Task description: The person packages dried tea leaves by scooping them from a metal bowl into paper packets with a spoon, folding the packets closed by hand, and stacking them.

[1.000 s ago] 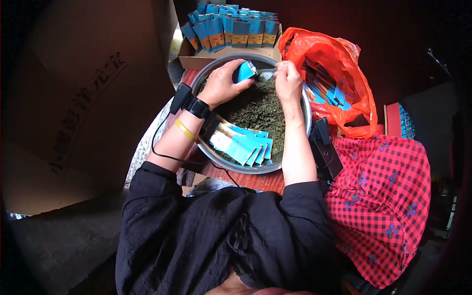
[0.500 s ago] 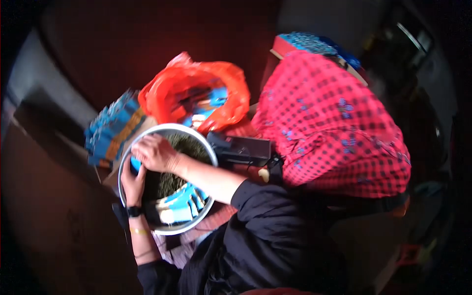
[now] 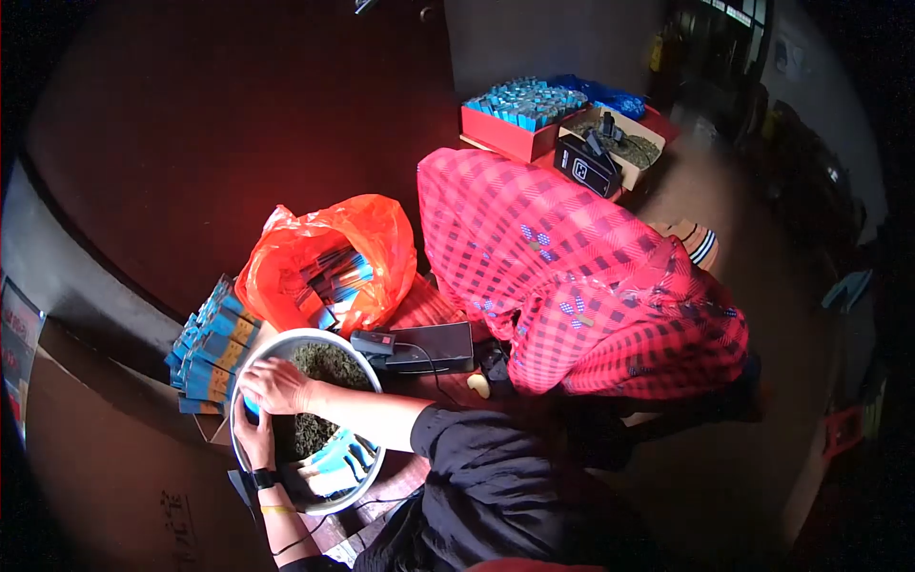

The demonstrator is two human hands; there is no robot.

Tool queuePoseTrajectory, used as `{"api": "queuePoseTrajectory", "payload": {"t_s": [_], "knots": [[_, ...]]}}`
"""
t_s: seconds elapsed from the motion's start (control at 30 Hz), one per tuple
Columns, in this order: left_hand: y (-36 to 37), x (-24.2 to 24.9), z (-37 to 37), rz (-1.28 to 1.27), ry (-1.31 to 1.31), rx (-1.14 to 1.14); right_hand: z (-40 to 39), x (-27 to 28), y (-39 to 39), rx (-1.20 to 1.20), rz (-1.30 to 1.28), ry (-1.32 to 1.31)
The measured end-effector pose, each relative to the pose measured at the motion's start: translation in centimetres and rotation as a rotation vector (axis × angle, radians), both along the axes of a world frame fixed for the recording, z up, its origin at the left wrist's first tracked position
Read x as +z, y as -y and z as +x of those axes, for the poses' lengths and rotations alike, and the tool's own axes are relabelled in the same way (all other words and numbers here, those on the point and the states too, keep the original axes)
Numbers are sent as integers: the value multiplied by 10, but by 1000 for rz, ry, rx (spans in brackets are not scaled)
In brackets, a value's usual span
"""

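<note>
A metal basin (image 3: pixel 379 448) holds dark dried leaves (image 3: pixel 319 434) and a row of small blue-and-white paper packets (image 3: pixel 334 467). At the basin's left side, my left hand (image 3: pixel 255 443) is closed around a blue packet (image 3: pixel 251 406), mostly covered by the fingers. My right hand (image 3: pixel 276 386) reaches across the basin, its fingers bunched together over the top of that packet. Whatever is between the right fingertips is hidden.
Left of the basin stands a carton of upright blue packets (image 3: pixel 214 348). Behind is a red plastic bag (image 3: pixel 391 229) with more packets. A black box (image 3: pixel 434 348) with a cable lies to the right. A person in a red checked garment (image 3: pixel 572 276) bends nearby, before a red box (image 3: pixel 500 133) of packets.
The camera view has shifted, bringing boxes at the back into sight. Both hands remain together at the basin's left side around the blue packet.
</note>
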State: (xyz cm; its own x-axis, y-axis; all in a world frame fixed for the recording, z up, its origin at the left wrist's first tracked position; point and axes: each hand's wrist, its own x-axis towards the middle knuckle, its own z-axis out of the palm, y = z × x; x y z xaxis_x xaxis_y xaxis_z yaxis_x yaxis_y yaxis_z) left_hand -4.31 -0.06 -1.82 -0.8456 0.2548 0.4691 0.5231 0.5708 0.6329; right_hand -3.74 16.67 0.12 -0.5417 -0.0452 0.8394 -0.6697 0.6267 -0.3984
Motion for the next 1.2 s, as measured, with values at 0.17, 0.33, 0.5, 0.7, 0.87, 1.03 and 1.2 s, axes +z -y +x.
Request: {"api": "queuePoseTrajectory", "payload": {"t_s": [0.17,0.33,0.5,0.7,0.87,1.03,1.2], "knots": [[2,-1,-3,-25,34,1,-4,1,-4,-21,-96,54],[-2,8,4,16,102,-45,-3,-1,2,20,-108,0],[6,-2,-3,59,81,81,-11,6,-19,-140,-273,10],[9,-6,-9,166,-8,82,-20,-26,-14,-173,-148,355],[9,-3,-6,208,39,103,-20,-37,-18,-237,81,606],[2,4,2,122,43,73,-23,-37,-27,-368,186,640],[-3,8,9,-15,-39,37,-3,4,-17,70,-227,523]]}}
